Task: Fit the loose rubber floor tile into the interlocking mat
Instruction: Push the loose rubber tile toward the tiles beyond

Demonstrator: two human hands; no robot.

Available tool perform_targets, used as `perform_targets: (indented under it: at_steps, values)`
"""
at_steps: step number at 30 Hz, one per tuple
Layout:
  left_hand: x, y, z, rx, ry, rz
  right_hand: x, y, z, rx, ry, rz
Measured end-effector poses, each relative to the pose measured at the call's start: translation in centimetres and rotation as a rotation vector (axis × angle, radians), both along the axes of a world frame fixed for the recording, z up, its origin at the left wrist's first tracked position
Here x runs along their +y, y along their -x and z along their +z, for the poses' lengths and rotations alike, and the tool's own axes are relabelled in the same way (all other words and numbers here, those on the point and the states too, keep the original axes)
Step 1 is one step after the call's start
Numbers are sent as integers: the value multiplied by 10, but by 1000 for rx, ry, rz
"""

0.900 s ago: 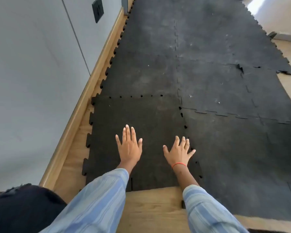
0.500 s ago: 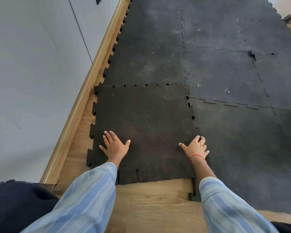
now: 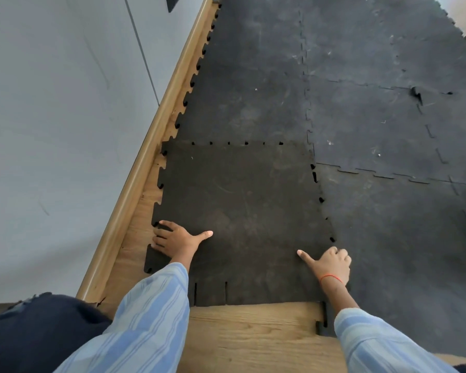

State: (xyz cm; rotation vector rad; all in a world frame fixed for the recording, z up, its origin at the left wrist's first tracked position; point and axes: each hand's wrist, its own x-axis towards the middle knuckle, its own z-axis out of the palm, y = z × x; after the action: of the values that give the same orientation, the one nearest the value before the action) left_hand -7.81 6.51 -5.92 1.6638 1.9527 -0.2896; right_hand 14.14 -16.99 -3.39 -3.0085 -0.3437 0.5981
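The loose tile (image 3: 237,211) lies at lower centre of the frame, its top and right teeth meeting the mat (image 3: 361,103) with small gaps showing. The left hand (image 3: 178,242) curls over its left edge; the right hand (image 3: 330,265), thumb out, curls at the right seam. Dense, floppy rubber likely; press along the edges.

The loose tile (image 3: 242,211) lies between the 2 hands, the left hand (image 3: 176,240) on its left edge and the right hand (image 3: 330,265) on its right edge. Beyond and right of the right hand spreads the mat (image 3: 361,103); left of the left hand runs the skirting board (image 3: 135,184), with the wall (image 3: 51,130) behind it.
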Motion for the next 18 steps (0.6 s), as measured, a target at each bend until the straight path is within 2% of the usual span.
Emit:
perform_targets:
  at_steps: [9, 18]
  values:
    - [14, 26, 2, 16, 8, -66, -21, 73, 0, -23, -64, -144]
    - [9, 32, 10, 44, -3, -130, -25, 89, 2, -36, -75, -181]
